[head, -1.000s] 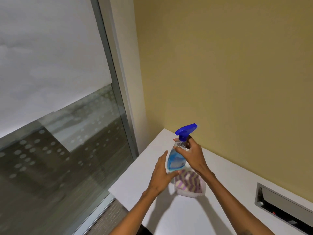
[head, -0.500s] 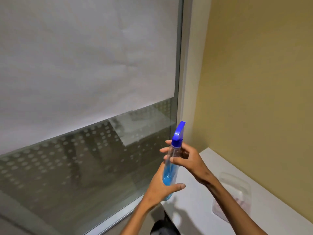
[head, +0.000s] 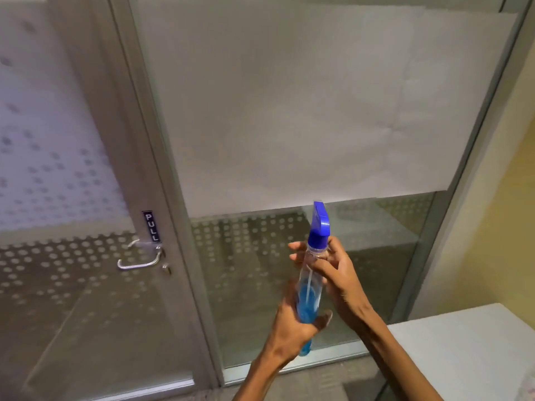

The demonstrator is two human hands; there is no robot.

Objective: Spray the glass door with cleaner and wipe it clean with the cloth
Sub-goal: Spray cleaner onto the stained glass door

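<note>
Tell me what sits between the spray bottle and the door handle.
In the head view, only the metal door frame and dotted glass stand between the spray bottle and the door handle.

hands [head: 318,299] gripping spray bottle [head: 311,282], glass door [head: 72,169]

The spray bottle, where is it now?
In the head view, the spray bottle is low and right of centre, held upright in both hands before the glass panel, right of the door handle.
</note>
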